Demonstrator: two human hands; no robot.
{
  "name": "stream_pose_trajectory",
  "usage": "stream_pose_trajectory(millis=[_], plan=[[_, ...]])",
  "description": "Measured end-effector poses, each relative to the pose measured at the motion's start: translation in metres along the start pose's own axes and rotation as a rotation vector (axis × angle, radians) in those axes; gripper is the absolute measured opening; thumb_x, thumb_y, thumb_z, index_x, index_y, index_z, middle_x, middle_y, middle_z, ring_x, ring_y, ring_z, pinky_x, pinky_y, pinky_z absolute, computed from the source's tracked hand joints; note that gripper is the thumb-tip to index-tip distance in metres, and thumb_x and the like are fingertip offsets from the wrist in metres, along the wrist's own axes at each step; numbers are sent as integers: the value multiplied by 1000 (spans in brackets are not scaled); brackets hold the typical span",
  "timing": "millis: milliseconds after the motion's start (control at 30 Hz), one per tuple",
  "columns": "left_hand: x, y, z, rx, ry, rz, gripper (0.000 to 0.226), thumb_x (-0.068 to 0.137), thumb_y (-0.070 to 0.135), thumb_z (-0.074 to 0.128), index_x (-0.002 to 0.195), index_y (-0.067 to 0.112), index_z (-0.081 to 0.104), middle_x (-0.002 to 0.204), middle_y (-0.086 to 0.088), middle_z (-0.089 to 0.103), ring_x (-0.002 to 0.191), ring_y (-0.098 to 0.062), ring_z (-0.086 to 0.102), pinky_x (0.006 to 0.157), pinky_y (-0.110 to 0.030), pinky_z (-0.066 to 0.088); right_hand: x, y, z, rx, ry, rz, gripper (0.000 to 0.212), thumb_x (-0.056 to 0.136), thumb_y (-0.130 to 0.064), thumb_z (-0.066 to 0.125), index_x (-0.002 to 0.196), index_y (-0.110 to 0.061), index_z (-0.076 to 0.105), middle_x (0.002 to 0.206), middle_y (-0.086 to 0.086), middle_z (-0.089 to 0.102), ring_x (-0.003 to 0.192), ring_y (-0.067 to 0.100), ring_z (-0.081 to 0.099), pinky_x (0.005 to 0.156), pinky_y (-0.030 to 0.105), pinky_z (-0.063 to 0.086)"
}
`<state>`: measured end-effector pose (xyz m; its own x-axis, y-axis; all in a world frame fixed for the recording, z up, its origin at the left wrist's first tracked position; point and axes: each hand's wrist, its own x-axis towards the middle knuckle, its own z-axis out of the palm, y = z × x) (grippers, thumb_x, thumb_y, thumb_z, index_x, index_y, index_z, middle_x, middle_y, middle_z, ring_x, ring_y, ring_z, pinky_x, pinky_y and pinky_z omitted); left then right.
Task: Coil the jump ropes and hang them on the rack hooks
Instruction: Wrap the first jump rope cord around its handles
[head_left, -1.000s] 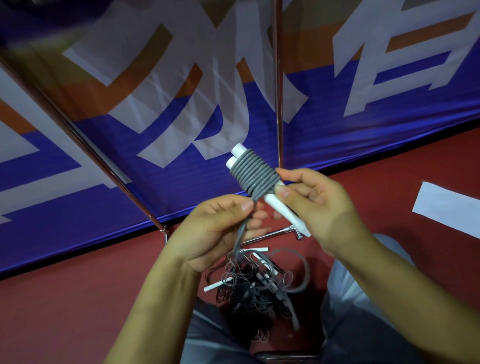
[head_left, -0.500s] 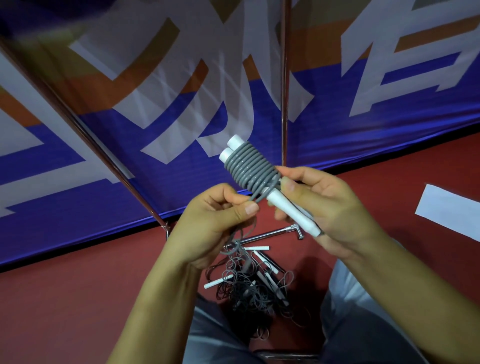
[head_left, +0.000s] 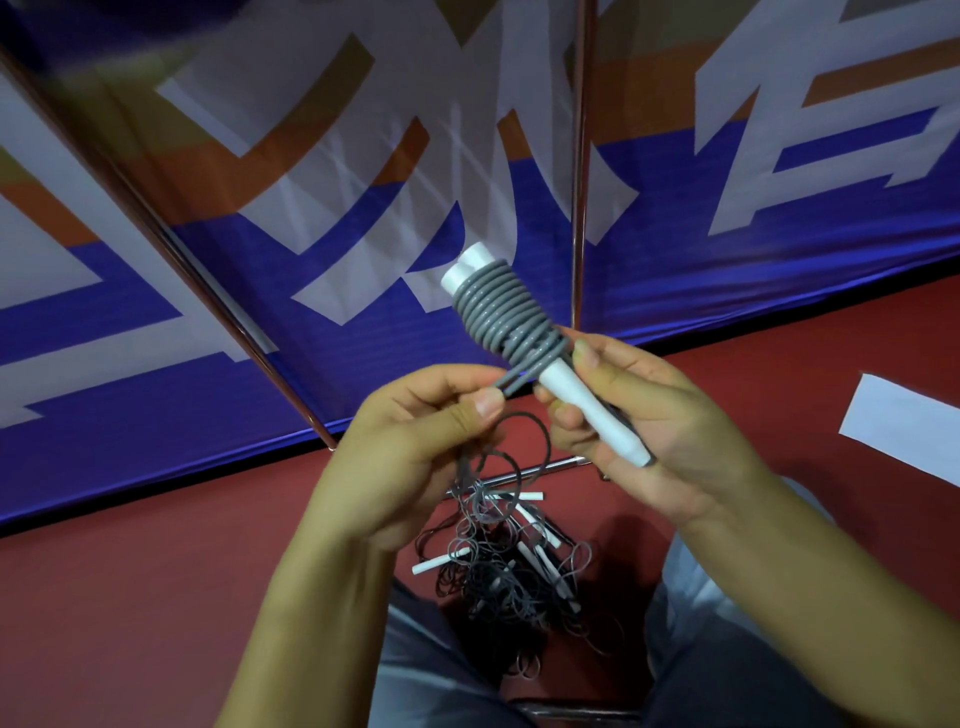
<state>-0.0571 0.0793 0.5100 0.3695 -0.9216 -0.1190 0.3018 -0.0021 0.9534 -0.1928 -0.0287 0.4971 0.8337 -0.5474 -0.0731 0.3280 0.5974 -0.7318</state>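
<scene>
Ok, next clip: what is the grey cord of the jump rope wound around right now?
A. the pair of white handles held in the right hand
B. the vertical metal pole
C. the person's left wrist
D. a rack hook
A: the grey cord sits in tight turns around the two white handles, which the right hand grips, while the left hand pinches the loose end.

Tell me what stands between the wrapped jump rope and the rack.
Nothing visible does. The right hand holds the white handles wound in grey cord, the left hand pinches the cord's loose end, and the thin metal rack pole rises just behind them. No hook shows in this view.
</scene>
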Motion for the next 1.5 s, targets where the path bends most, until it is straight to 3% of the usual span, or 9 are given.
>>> stream_pose_trajectory(millis=[133, 400, 600, 667, 900, 1000, 1133, 1267, 1500], plan=[[6, -1, -9, -115, -172, -154, 42, 43, 24, 94, 79, 11, 76, 66, -3, 64, 63, -10, 63, 69, -29, 56, 1, -7, -5, 6, -68, 75, 29, 83, -18, 48, 105, -4, 61, 67, 9, 63, 50, 9, 52, 49, 16, 44], [1, -3, -15, -149, -261, -235, 43, 47, 18, 92, 88, 10, 77, 76, -7, 70, 71, -13, 66, 76, -34, 58, 1, -11, -12, 10, -150, 92, 21, 72, -22, 61, 84, -12, 75, 67, 8, 64, 48, 9, 54, 47, 16, 45], [-3, -1, 3, 258, -117, -65, 30, 55, -12, 77, 64, 17, 76, 66, 3, 70, 62, -3, 65, 59, -15, 51, 0, -11, -27, -108, -329, 101, 30, 74, -28, 74, 99, -12, 72, 85, 6, 71, 53, 10, 62, 52, 18, 52], [-5, 4, 9, 393, -144, -11, 34, 62, -14, 75, 74, 17, 76, 74, 5, 73, 72, -2, 68, 65, -14, 51, -1, -14, -33, -164, -388, 101, 32, 74, -31, 76, 101, -14, 72, 85, 3, 72, 52, 10, 63, 52, 18, 53], [-3, 5, -2, 764, -189, 94, 28, 64, 13, 85, 64, 35, 68, 63, 19, 67, 63, 9, 60, 61, -9, 45, -4, -19, -43, -224, -532, 169, 29, 81, -32, 70, 107, -18, 70, 87, -1, 73, 55, 7, 66, 53, 16, 52], [4, -2, -11, 871, -217, 126, 9, 62, 25, 68, 57, 24, 61, 57, 11, 58, 53, 4, 49, 51, -15, 40, -3, -21, -41, -218, -655, 229, 28, 87, -24, 63, 113, -14, 67, 92, 0, 74, 62, 6, 69, 55, 15, 53], [17, -11, -17, 600, -86, 11, 30, 74, -11, 70, 53, -4, 50, 49, 3, 37, 42, 4, 48, 46, -10, 34, -8, -28, -35, -141, -790, 401, 27, 91, -5, 56, 117, 2, 60, 102, 12, 71, 73, 10, 71, 62, 23, 58], [23, -10, -24, 457, -119, -63, 38, 67, 23, 81, 42, 8, 57, 47, -2, 45, 42, -6, 43, 46, -16, 37, -9, -32, -33, -508, -746, 463, 31, 82, -23, 71, 112, -15, 69, 90, 22, 66, 64, 18, 68, 58, 26, 56], [31, -17, -22, 234, -96, -224, 49, 82, 43, 57, 44, 14, 47, 44, 0, 27, 35, -6, 24, 37, -14, 25, -8, -23, -29, -954, -521, 488, 19, 88, -10, 64, 104, -19, 67, 99, 27, 68, 73, 31, 65, 68, 39, 55]])
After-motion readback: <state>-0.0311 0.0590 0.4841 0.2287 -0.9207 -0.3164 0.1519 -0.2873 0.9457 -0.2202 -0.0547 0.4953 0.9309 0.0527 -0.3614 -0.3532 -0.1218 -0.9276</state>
